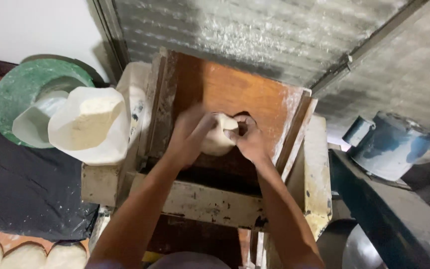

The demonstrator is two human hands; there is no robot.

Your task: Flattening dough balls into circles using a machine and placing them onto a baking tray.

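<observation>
Two bare hands close on one pale lump of dough [218,133] over a sloping wooden board. The left hand [191,133] wraps the lump's left side, fingers curled onto it in a firm grip, and the right hand [249,139] presses in from the right with its fingers bent against the dough's edge, so both hands are clasping the same lump between them. The dough sits at the middle of the reddish-brown board [235,89], which is dusted with flour along its right side and framed by raised wooden rails. The board rests in a worn, cream-painted frame [210,201] with chipped paint, and both forearms reach over the frame's front bar. Just left of the frame stands a white sack of flour [88,124], its mouth rolled open, touching a second, emptier white sack [33,124]; behind these lies a round green lid [21,84]. A dark cloth [21,189] covers the surface below the sacks, and three pale rounded dough pieces [26,255] lie at the lower left corner. To the right, a blue-grey metal pot [389,144] sits on a dark bench [389,209]. Corrugated metal sheeting [255,30] rises behind the board.
</observation>
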